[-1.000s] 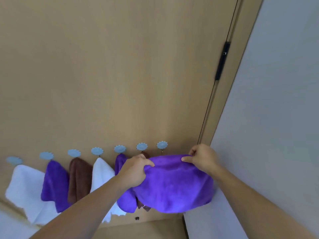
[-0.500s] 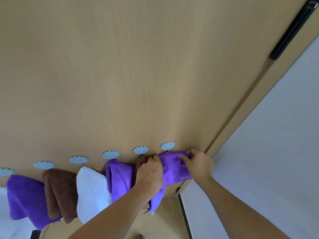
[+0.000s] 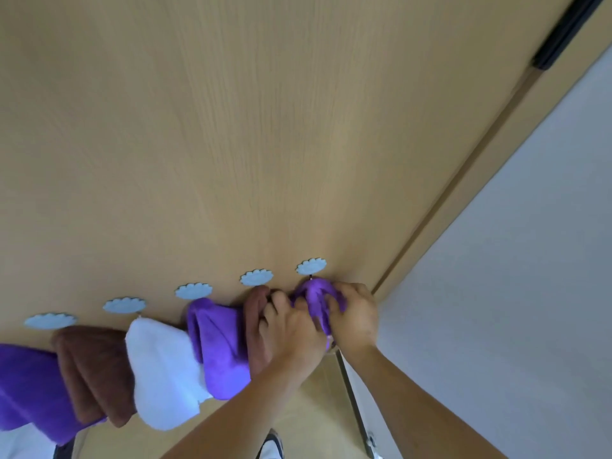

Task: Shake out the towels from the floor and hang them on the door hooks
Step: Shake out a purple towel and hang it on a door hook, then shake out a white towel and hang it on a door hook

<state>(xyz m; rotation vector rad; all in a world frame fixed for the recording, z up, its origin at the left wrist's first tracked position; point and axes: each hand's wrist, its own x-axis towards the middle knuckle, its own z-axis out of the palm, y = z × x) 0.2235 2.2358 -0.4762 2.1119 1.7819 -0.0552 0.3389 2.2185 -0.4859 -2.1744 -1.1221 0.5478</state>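
**Hands bunch the last purple towel onto the end hook**

Both hands are closed around one purple towel [image 3: 314, 294], pressed up against the wooden door [image 3: 231, 144] directly under the rightmost hook [image 3: 311, 266]. The left hand [image 3: 291, 329] grips the gathered cloth from the left, fingers curled into its folds; the right hand [image 3: 354, 318] pinches it from the right, thumb and fingers wrapped over the bunched top. Held this way, the fabric forms a tight knot at the peg, most likely so that a fold can catch on the small pin below the scalloped blue cap rather than slide off. Whether the cloth is already seated on that pin cannot be told, since the fingers cover the spot.

To the left, the row is filled: a brown towel [image 3: 256, 323] hangs just beside the left hand and touches it, then another purple one [image 3: 218, 346], a white towel [image 3: 162, 369], a second brown towel [image 3: 96, 369] and a further purple towel [image 3: 29, 385] at the frame's edge. Each drapes from its own blue-capped hook and overlaps its neighbour, which leaves little room and explains why the hands work so close together.

My reading is that this is the final hanging step. The grey wall [image 3: 496, 293] begins just past the door's edge, and a shoe [image 3: 271, 443] shows below.
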